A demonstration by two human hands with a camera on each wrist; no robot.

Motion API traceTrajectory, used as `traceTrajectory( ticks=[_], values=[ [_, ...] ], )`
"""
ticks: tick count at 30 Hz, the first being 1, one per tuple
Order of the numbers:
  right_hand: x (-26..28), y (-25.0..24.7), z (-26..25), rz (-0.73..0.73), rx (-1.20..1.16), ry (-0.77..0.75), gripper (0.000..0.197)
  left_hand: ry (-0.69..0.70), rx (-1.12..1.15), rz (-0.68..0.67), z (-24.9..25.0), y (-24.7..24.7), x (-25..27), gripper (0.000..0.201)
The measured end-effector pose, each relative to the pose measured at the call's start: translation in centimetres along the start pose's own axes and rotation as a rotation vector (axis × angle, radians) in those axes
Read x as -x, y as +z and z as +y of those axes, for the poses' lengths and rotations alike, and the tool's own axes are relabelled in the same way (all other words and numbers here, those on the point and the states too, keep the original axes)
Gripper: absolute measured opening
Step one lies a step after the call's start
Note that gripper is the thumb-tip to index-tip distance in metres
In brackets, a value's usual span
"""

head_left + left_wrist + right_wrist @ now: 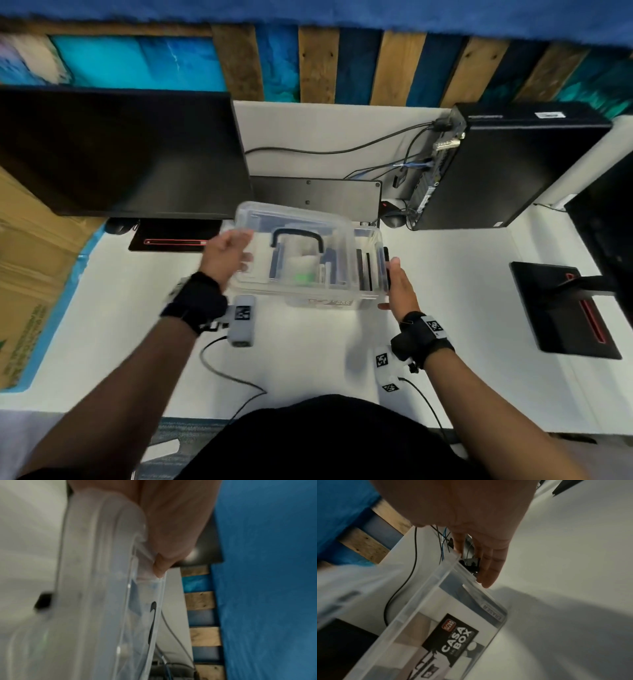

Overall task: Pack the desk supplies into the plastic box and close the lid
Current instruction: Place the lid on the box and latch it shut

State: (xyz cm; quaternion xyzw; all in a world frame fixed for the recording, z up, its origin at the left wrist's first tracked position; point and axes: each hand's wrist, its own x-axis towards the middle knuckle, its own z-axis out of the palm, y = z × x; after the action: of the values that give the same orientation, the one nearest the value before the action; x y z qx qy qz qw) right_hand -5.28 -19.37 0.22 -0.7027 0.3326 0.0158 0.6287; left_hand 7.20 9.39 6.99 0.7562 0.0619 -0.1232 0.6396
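Note:
A clear plastic box (363, 294) stands on the white desk (462, 308) with supplies inside, among them something green (303, 278) and an eraser pack (491, 611). Its clear lid (298, 219) with a black handle (297, 234) hangs tilted over the box, shifted left. My left hand (227, 253) grips the lid's left edge; in the left wrist view the fingers (171, 527) curl round the lid (96, 574). My right hand (399, 284) lies flat along the box's right side, fingers (488, 566) straight beside the black latch (471, 563) of the box (436, 601).
A dark monitor (120, 150) stands at back left and a black computer tower (507, 168) with cables at back right. A keyboard (315, 195) and a mouse (392, 214) lie behind the box. A monitor base (561, 308) is on the right, cardboard (30, 274) on the left.

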Motion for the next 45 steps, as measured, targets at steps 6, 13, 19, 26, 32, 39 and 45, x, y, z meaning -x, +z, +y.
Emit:
traceTrajectory(
  ticks=[6, 13, 19, 26, 32, 39, 45],
  values=[
    [-0.7, -1.5, -0.6, 0.063, 0.029, -0.014, 0.07, -0.08, -0.171, -0.024, -3.0, 7.2, -2.5, 0.033],
    [-1.2, -1.8, 0.7, 0.051, 0.121, -0.08, 0.066, 0.002, -0.695, 0.029, -4.8, 8.0, -2.2, 0.053],
    [-0.7, -2.5, 0.3, 0.083, 0.271, -0.247, 0.061, 0.051, -0.631, 0.058, -5.6, 9.3, -2.4, 0.042],
    [-1.8, -3.0, -1.2, 0.141, 0.262, -0.092, 0.073, -0.043, -0.744, 0.05, -3.5, 9.7, -3.9, 0.052],
    [-3.8, -3.3, -1.8, 0.177, 0.197, 0.027, 0.086, -0.104, -0.897, 0.024, -2.6, 9.5, -5.4, 0.064],
    [-4.5, -3.2, -2.7, 0.166, 0.268, 0.019, 0.056, -0.375, -0.346, -0.105, -5.0, 8.5, -6.1, 0.105],
    [-4.7, -2.5, -2.7, 0.177, 0.478, -0.09, 0.043, -0.283, -0.485, -0.159, -5.6, 8.5, -6.0, 0.067]
  ],
)
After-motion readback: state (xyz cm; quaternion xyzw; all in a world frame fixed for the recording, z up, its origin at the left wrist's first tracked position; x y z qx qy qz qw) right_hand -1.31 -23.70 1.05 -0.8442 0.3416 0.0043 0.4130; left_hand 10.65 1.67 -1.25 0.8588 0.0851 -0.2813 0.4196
